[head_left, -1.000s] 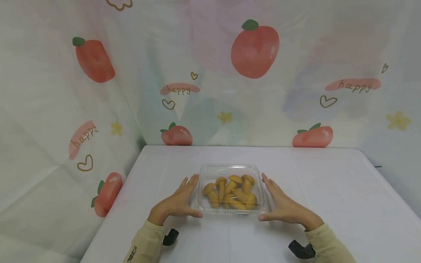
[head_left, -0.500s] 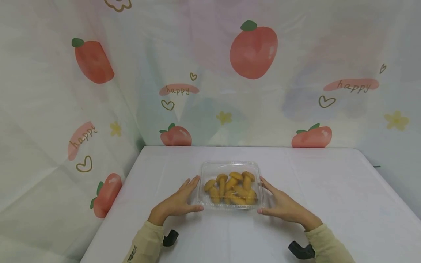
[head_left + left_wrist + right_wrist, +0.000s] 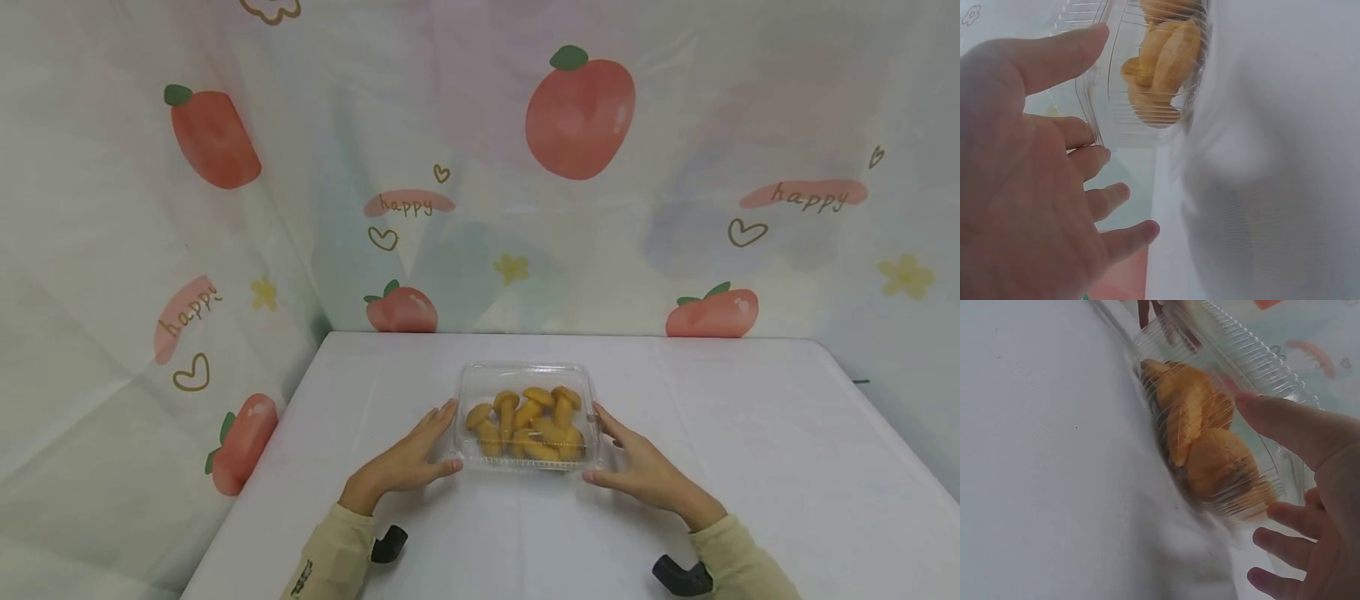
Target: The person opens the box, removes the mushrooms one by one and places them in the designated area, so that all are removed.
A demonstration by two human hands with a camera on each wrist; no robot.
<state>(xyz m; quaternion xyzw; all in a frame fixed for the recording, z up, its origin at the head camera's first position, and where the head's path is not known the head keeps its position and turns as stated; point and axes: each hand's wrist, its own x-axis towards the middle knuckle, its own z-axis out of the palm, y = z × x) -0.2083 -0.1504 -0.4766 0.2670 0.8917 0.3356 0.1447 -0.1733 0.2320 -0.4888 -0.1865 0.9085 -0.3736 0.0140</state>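
Shifting clamshell box: Against the view one second earlier, the clear plastic box had moved slightly toward 12 o'clock, the far side of the white table. Slide or lift could not be told.
Box position: Between both hands, at the centre of the reach.
Left hand: Located at 9 o'clock of the box. Grip wide; fingers extended along the side, thumb at the 7 o'clock corner.
Right hand: Located at 3 to 4 o'clock. Grip wide; forefinger at the side wall, thumb at the 5 o'clock corner. The hand had drawn slightly inward.
Contact pressure: Could not be told.
Yellow mushrooms: Enclosed in the box; arrangement unchanged by the movement.
Box handling status: Judged as placement in progress. The shift indicated coordinated two-handed positioning, with contents undisturbed and neither hand withdrawn.
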